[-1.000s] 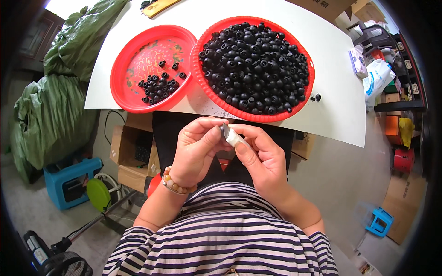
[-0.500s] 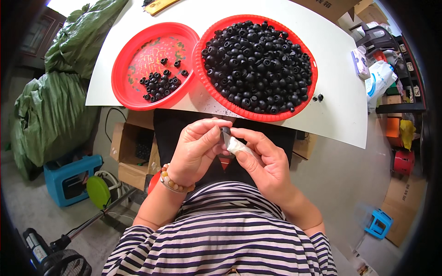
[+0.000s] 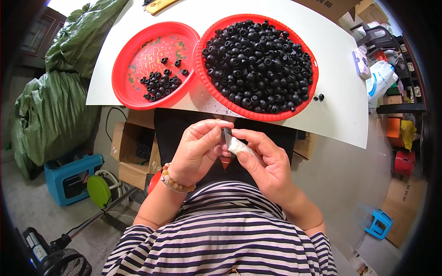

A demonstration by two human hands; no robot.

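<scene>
Between its thumb and fingertips my left hand [image 3: 198, 146] pinches a small black rubber-like part [image 3: 226, 131], just in front of the table edge. My right hand [image 3: 267, 161] is closed on a small blade [image 3: 228, 141] whose grip is wrapped in white material [image 3: 238, 146]. The blade lies against or very near the black part; fingers hide the exact contact. Beyond my hands, a red basket [image 3: 315, 78] is heaped with similar round, hollow black parts [image 3: 258, 64]. To its left, a red tray [image 3: 120, 78] holds a small group of them [image 3: 159, 86].
Loose black parts [image 3: 318, 97] lie on the white table [image 3: 343, 110] right of the basket. Dark crumbs dot the table's front edge. Below left are an open cardboard box [image 3: 131, 172], a blue stool [image 3: 55, 184] and a fan [image 3: 64, 262]. Green sacks [image 3: 50, 119] stand at left.
</scene>
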